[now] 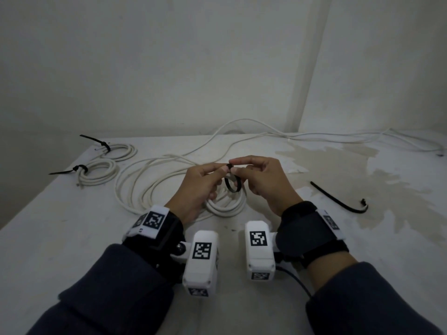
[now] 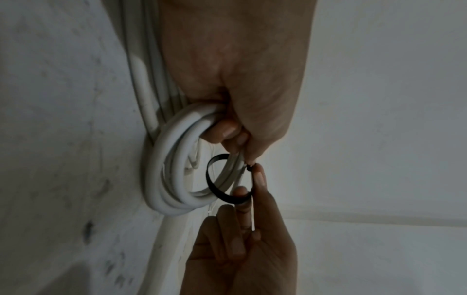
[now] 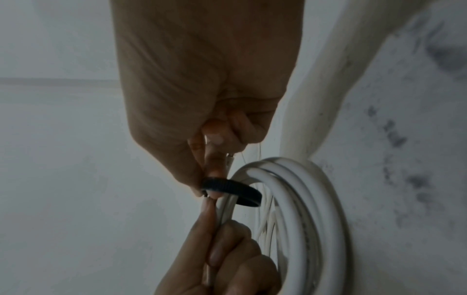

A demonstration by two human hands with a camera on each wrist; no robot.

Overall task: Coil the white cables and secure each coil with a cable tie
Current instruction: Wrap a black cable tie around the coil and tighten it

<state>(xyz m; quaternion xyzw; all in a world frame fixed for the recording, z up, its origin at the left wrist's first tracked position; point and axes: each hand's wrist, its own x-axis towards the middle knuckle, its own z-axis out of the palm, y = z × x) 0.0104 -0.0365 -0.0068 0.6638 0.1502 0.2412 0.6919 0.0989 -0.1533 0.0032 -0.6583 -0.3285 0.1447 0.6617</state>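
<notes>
Black cable tie [image 1: 232, 184] loops the white coil [image 1: 223, 206]; both hands pinch it.

Bare room: stained white table [image 1: 362, 180] against plain walls [image 1: 169, 56].

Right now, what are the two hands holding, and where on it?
Both hands pinch the black cable tie, looped around the strands of the white coil. The left hand and the right hand meet at the top of the loop, where its ends join.

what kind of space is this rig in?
Probably a bare indoor workroom corner: plain whitish walls, a stained, worn white table, and only white cables and black cable ties on it.
</notes>
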